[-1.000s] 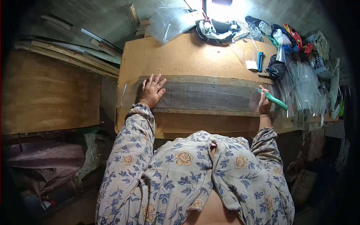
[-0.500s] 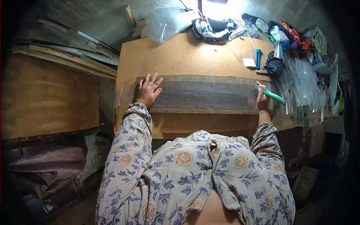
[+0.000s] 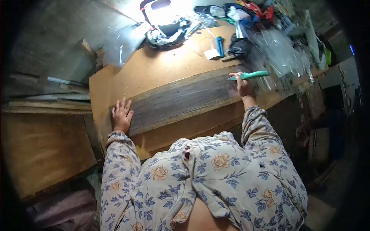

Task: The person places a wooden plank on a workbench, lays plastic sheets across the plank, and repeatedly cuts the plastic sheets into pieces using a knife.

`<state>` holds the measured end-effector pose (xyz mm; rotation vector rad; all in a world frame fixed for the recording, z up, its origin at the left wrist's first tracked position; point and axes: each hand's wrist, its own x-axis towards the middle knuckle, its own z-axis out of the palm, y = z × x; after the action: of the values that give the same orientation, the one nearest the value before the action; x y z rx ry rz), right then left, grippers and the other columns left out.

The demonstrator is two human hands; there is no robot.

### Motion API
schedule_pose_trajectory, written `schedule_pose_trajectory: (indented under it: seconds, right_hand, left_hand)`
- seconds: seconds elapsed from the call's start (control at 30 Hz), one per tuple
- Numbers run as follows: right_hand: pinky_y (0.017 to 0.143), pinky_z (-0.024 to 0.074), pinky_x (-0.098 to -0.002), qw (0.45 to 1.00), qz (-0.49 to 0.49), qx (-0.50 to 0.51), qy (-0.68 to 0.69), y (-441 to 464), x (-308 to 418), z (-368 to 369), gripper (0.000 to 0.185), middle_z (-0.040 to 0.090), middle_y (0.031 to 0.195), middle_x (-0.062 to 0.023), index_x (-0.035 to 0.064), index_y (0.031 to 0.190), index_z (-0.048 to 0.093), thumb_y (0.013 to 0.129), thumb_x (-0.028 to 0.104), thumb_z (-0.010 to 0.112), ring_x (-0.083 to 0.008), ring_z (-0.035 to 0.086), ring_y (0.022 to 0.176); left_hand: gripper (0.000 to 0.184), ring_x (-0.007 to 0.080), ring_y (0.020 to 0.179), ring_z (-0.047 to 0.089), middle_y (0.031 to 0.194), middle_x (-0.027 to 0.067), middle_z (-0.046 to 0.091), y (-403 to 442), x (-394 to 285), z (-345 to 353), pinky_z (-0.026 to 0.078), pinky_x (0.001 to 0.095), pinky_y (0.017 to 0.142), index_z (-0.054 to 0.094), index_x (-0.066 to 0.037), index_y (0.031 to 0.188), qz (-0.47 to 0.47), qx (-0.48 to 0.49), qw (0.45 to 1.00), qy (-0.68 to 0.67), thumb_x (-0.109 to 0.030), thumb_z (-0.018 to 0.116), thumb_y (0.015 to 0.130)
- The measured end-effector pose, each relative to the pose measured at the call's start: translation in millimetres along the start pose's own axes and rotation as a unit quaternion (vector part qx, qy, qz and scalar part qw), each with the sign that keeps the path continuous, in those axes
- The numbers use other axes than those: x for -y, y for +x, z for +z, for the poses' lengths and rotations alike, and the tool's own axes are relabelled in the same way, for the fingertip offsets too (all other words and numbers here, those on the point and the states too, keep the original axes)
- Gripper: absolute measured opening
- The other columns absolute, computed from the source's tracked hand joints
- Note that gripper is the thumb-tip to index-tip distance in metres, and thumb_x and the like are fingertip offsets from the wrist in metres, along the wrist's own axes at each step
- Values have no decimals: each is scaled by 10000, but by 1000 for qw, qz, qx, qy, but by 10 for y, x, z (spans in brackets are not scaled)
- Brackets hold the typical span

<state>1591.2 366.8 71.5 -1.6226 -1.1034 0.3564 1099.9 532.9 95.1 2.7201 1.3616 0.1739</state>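
A long dark wooden board (image 3: 181, 98) lies across the light brown tabletop. My left hand (image 3: 122, 116) presses flat on the board's left end, fingers spread. At the other end, my right hand (image 3: 243, 87) grips a green knife (image 3: 255, 74). The knife's handle points right and its blade points left over the board. Part of the handle is hidden by my fingers. Whether a clear sheet covers the board, I cannot tell.
A bright lamp (image 3: 162, 15) shines at the back. Beyond the board are a blue cutter (image 3: 219, 46) and a small white block (image 3: 211, 54). Clear plastic sheets (image 3: 283, 50) and a black bag (image 3: 239, 46) crowd the right side. Wooden strips (image 3: 50, 106) stand at left.
The whole view has swung round, so the table now appears tilted and shifted left. My left hand stays flat on the board; my right hand still holds the knife, its blade now pointing more level.
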Motion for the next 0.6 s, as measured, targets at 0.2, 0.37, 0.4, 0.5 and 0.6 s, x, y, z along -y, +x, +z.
schedule_pose_trajectory:
  seconds: [0.2, 0.37, 0.4, 0.5, 0.6]
  right_hand:
    - [776, 438, -309, 997, 10, 21, 73, -22, -123, -7, 213, 628, 867, -98, 11, 826, 603, 790, 131, 431, -205, 577, 864]
    - [840, 414, -326, 982, 78, 39, 166, -24, -49, 9, 197, 627, 884, -119, -29, 788, 597, 760, 114, 464, -217, 564, 914]
    - [840, 414, -326, 982, 77, 40, 166, -24, -40, 4, 197, 627, 884, -119, -29, 788, 597, 760, 114, 464, -217, 564, 914]
    - [854, 405, -333, 983, 54, 59, 165, -16, -8, -9, 192, 626, 878, -121, -32, 788, 595, 761, 105, 462, -221, 552, 938]
    - [850, 406, -337, 987, 46, 64, 142, -21, -10, 3, 177, 626, 871, -109, -12, 782, 599, 767, 95, 458, -218, 546, 951]
  left_hand:
    - [455, 297, 1257, 219, 1365, 51, 274, 0, 44, 38, 154, 487, 994, 416, -215, 1248, 0, 9, 1000, 9, -316, 473, 809]
    - [454, 291, 1263, 208, 1368, 48, 270, 7, 45, 29, 153, 483, 995, 415, -222, 1250, -7, 18, 1000, 19, -320, 473, 810]
    - [453, 289, 1264, 207, 1369, 47, 267, 6, 47, 32, 153, 481, 995, 415, -224, 1250, -8, 19, 1000, 20, -318, 473, 811]
    - [452, 287, 1267, 204, 1371, 46, 263, 5, 28, 12, 153, 478, 996, 415, -226, 1250, -11, 23, 999, 20, -318, 472, 811]
    - [457, 285, 1268, 200, 1374, 44, 258, 22, 9, -16, 147, 478, 998, 410, -225, 1253, -14, 29, 999, 17, -319, 473, 810]
